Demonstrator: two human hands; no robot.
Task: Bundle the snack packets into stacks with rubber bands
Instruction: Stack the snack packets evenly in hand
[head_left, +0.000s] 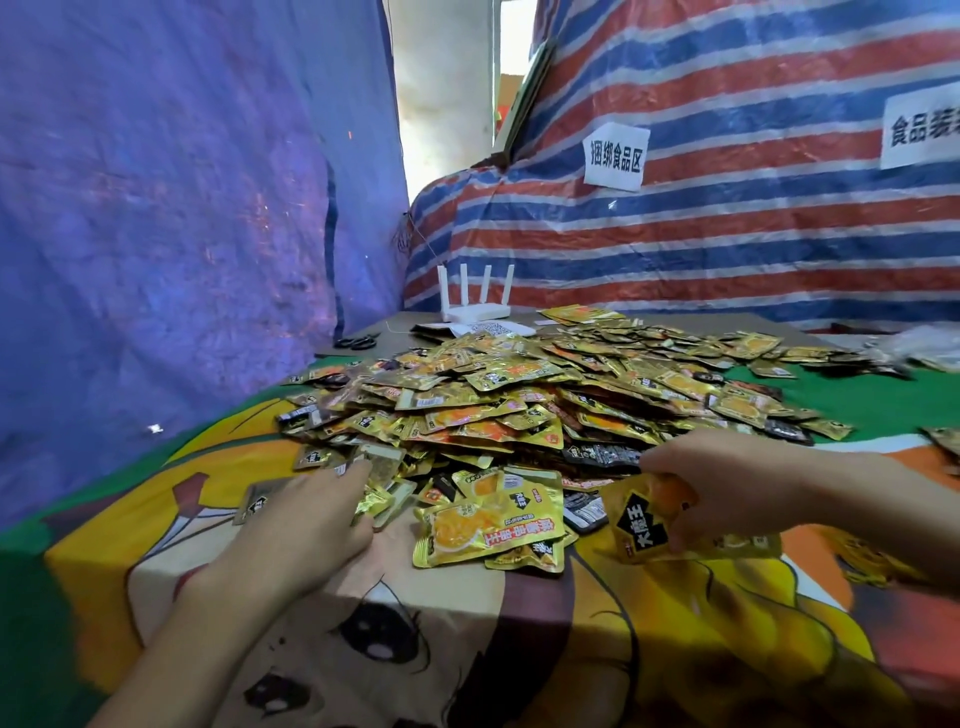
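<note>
- big pile of snack packets (519, 395) in the middle of the table, mostly gold foil w/ orange pics, a few black ones mixed in. All loose, spilling toward the far right side too
- table has a cartoon-print cloth (467, 649) on it, green at the edges
- left hand (306, 525) is at the near-left edge of the pile, fingers fairly straight and pressed together, lying on some loose packets. Thumb's tucked under, can't tell if it's actually pinching anything
- right hand (727, 483) is at the near-right edge holding a gold packet (649, 519) w/ a black diamond label, thumb on the front, other fingers curled behind it, lifted just off the cloth. Might be more than 1 packet in that grip, too blurry tbh
- back of the table: white router (475, 306) w/ 4 antennas up, printed sheet (488, 328) in front of it, black scissors (356, 342) off to the left
- blue tarp (156, 208) on the left, red/white/blue striped tarp (727, 234) on the right w/ a paper sign (615, 156) stuck on
</note>
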